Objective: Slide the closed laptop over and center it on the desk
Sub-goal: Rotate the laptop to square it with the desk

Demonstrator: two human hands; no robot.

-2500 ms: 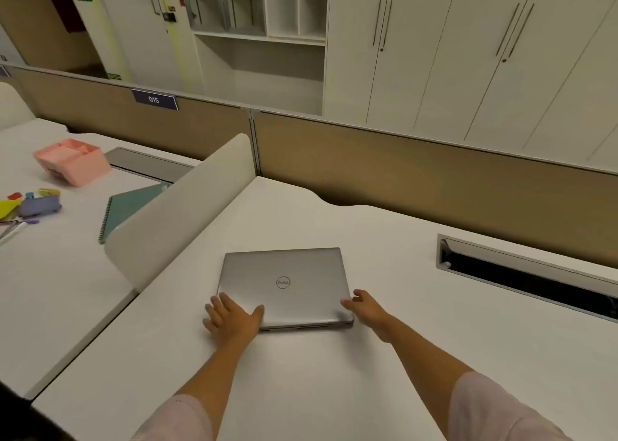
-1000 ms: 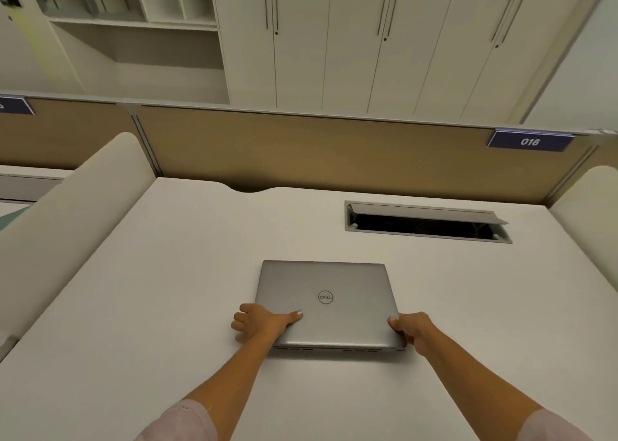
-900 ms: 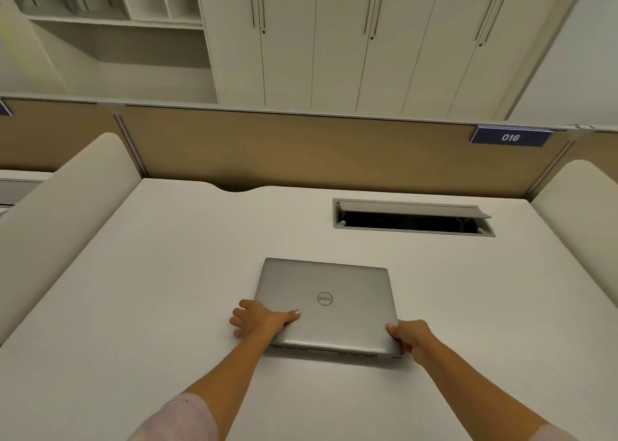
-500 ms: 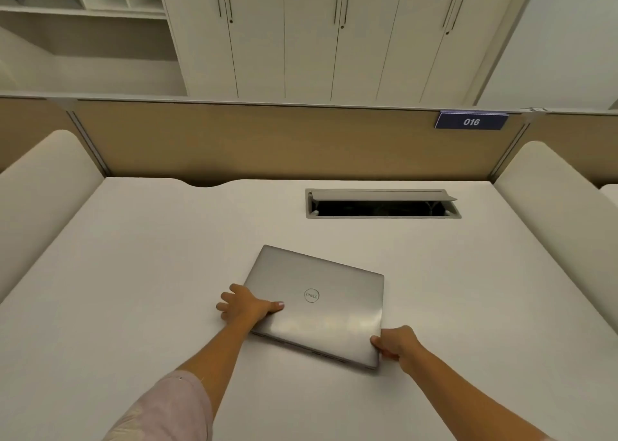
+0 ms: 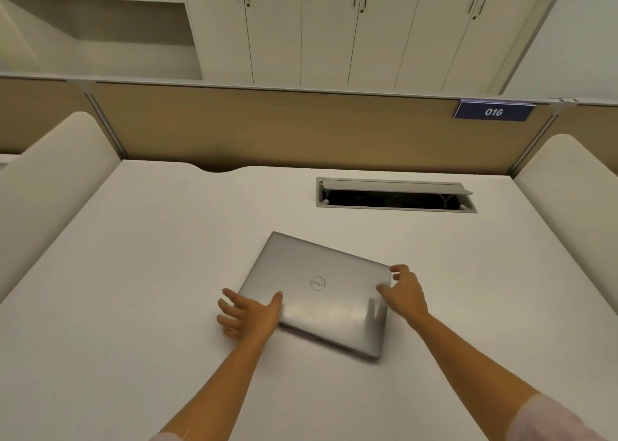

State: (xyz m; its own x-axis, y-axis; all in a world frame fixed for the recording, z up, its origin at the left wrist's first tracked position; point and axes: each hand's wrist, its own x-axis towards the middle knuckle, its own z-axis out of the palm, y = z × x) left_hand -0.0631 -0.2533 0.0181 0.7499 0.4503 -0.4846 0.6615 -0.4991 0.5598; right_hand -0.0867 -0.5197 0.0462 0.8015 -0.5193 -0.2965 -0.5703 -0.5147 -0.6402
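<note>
laptop: silver metal-look lid, smooth, satin sheen, soft glare near its front edge
desk: off-white, smooth, matt
cable hatch: grey metal-look flap and frame, dull
back partition: tan, matt
cabinet doors: pale, smooth, matt
sign 016: dark blue, slightly glossy

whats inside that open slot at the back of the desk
The slot has its flap tipped up. Inside is mostly dark, with faint curved shapes that may be cables. What else it holds is hidden in shadow. The laptop lies in front of it, apart.
</note>
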